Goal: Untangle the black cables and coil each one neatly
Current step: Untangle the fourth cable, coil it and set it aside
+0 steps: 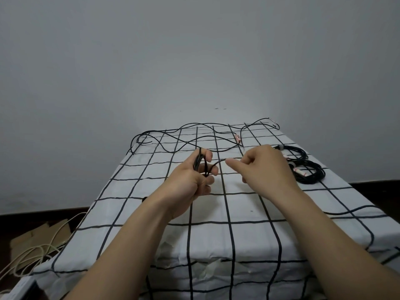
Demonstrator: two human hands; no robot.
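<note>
left hand (194,176): I've clamped the cable (186,135) loops so they don't spring apart
right hand (268,167): pinching cable, feeding slack for another loop

Loose cable (186,135) sprawls across the table's (238,213) far end; two coiled bundles (303,167) lie right; both hands (190,176) hover before them, mid-table.

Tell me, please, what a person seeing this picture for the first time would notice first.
The eye goes first to the two hands in the middle: the left hand grips a few black loops while the right hand pinches the same cable beside it. Behind them, a loose black cable sprawls in waves across the far end of the checked cloth. At the right edge lie two finished coils, bound with light ties.
</note>
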